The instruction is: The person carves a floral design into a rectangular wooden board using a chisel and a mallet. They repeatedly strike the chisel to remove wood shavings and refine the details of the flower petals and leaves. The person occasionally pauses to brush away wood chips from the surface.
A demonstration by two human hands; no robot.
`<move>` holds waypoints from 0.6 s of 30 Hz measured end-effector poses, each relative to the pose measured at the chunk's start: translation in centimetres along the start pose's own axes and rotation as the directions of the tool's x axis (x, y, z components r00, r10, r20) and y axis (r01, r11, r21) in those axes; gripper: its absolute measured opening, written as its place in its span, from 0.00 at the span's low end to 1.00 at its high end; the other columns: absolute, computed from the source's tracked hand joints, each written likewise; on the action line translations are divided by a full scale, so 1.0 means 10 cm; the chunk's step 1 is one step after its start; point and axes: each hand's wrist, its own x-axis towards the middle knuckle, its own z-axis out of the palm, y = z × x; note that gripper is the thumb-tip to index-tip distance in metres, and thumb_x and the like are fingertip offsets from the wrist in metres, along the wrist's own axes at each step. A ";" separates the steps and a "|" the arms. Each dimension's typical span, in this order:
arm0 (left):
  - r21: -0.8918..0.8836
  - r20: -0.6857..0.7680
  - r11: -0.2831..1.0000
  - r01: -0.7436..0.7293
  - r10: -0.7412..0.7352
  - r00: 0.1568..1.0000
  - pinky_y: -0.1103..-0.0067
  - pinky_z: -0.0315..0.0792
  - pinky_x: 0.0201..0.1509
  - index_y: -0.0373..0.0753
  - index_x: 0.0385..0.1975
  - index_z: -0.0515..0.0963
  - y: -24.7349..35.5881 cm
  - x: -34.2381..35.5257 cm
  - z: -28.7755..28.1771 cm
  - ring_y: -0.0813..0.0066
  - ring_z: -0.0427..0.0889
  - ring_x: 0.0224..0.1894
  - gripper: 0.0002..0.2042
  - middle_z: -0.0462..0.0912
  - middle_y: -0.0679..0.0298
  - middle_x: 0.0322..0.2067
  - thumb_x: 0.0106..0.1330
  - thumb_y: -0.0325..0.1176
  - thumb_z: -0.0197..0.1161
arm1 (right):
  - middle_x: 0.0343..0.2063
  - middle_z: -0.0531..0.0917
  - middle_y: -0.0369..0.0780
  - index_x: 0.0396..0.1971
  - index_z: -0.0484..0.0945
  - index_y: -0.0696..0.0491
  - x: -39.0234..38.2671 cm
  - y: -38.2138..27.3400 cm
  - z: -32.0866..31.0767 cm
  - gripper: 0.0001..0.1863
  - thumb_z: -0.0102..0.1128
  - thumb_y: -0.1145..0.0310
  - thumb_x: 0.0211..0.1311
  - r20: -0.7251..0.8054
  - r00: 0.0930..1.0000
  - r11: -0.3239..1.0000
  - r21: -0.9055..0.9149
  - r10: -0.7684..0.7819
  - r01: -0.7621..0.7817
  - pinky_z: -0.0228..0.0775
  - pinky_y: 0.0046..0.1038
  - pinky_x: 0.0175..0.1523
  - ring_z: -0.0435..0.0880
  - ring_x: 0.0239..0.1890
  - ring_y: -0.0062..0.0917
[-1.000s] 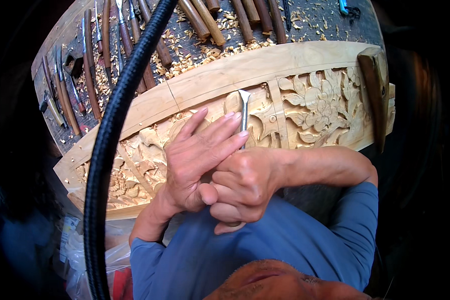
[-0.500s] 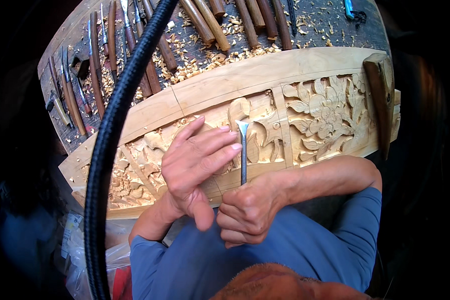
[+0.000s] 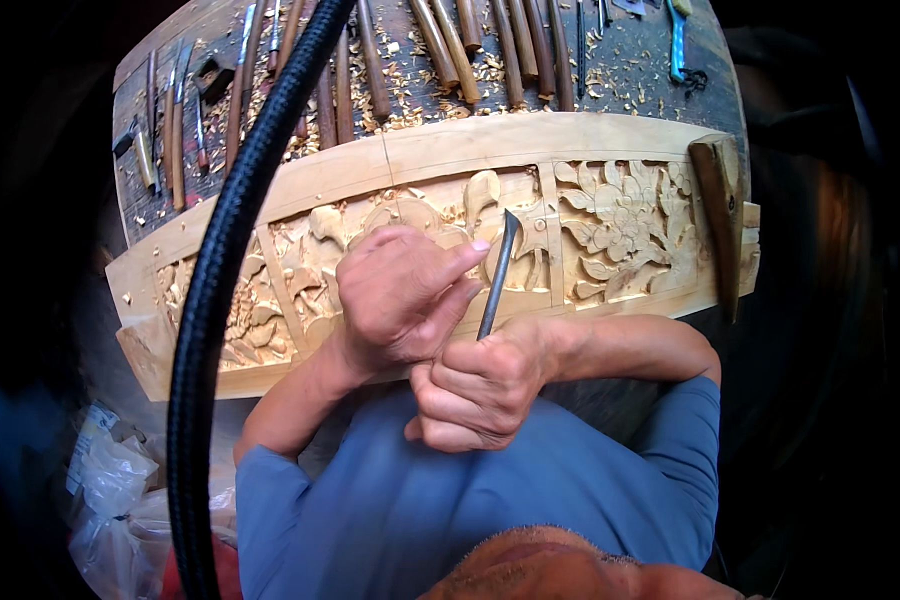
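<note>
Holding chisel [image 3: 497, 280], right hand [image 3: 478, 390], carved panel [image 3: 530, 143] beyond

A bench [image 3: 718, 105] bears tools [image 3: 433, 42], shavings [image 3: 418, 102] — a panel [image 3: 530, 140]

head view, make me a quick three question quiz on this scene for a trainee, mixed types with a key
1. Which hand grips the chisel?
2. True or false: wood chips lie scattered among the tools on the bench.
3. What is carved in the right-hand section of the panel?
a) a row of plain squares
b) a flower with leaves
c) a sailing ship

Key:
1. The right hand.
2. True.
3. b
</note>
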 end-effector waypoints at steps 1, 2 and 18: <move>-0.014 -0.025 1.000 -0.010 0.009 1.000 0.69 0.79 0.41 0.37 0.51 0.89 0.04 -0.01 0.01 0.67 0.84 0.27 0.23 0.84 0.66 0.26 0.51 0.18 0.77 | 0.25 0.84 0.42 0.26 0.73 0.55 0.04 -0.03 -0.01 0.19 0.67 0.60 0.74 0.003 1.000 1.000 -0.016 -0.005 0.005 0.63 0.22 0.26 0.76 0.19 0.19; -0.027 -0.050 0.999 -0.020 0.018 0.999 0.70 0.79 0.40 0.39 0.50 0.90 0.10 0.00 0.03 0.68 0.84 0.26 0.22 0.84 0.67 0.26 0.52 0.19 0.78 | 0.26 0.84 0.42 0.27 0.73 0.55 0.08 -0.05 -0.04 0.20 0.67 0.58 0.74 -0.027 0.999 0.999 -0.009 0.044 -0.044 0.64 0.22 0.26 0.77 0.19 0.19; -0.275 0.207 0.932 0.234 -0.181 0.962 0.78 0.82 0.51 0.30 0.48 0.88 -0.22 0.82 0.04 0.74 0.89 0.46 0.10 0.90 0.61 0.42 0.69 0.22 0.73 | 0.34 0.86 0.42 0.50 0.81 0.60 0.40 1.24 -0.57 0.20 0.71 0.57 0.78 -0.290 0.070 0.281 0.797 0.955 -0.535 0.60 0.16 0.21 0.75 0.18 0.16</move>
